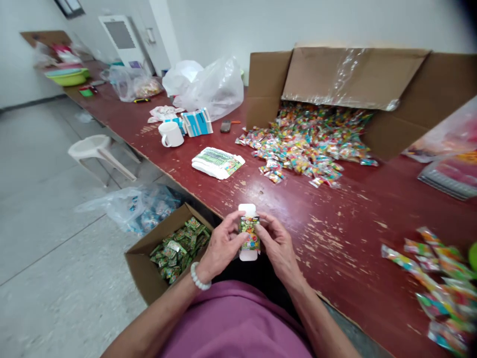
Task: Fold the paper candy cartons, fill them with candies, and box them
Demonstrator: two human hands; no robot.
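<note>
Between my two hands is a small printed carton (249, 232), green and colourful on its face, with white flaps out at the top and bottom. My left hand (225, 243) grips its left side, thumb on the printed face. On the opposite edge, my right hand (276, 243) has its thumb and fingers closed on the carton. The carton is held above my lap at the table's front edge. Beyond it on the table lies a stack of flat cartons (218, 162). Several small wrapped candies (305, 144) spill from a large cardboard box (354, 77) at the back.
At left below the table edge stands an open box (143, 271) of small green packets (179, 251), beside a plastic bag (143, 206). A white mug (171, 134) stands on the red table (357, 238). Candy strips (432, 278) lie at right. A white stool (91, 146) is on the floor.
</note>
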